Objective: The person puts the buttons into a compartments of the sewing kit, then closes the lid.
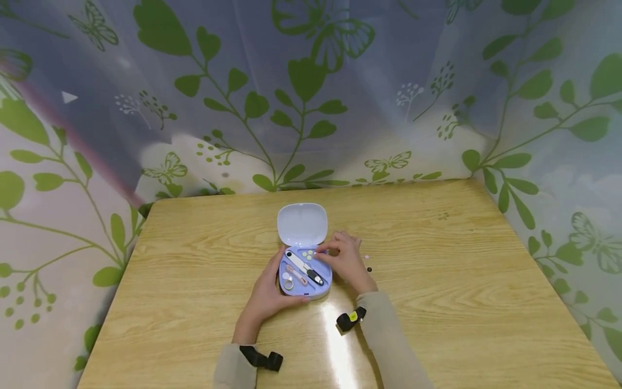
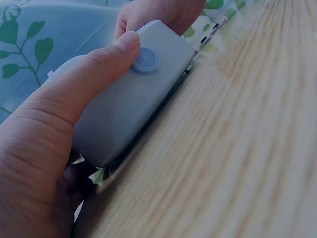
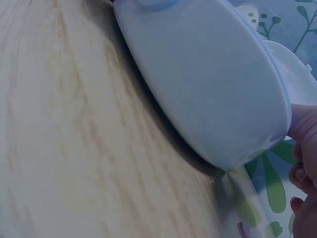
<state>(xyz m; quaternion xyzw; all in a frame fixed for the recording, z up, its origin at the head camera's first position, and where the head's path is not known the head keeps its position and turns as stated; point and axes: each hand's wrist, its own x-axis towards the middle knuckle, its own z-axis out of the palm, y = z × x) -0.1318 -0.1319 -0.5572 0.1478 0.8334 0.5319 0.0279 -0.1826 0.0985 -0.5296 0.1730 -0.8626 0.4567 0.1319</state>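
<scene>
A lilac-and-white sewing box stands on the table with its white lid raised at the back. My left hand grips the box's left side, thumb along its front near the round blue button catch. Inside lie black-and-white thread snips, a small pink tool, a ring-like metal piece and several pale buttons. My right hand reaches over the right rim, thumb and forefinger close together at the button compartment. Whether something small sits between those fingertips cannot be made out.
On the wooden table, right of the box, lie a black button and a small pink one. A leaf-patterned curtain hangs behind the table and along its sides. Light glares off the wood in front of the box.
</scene>
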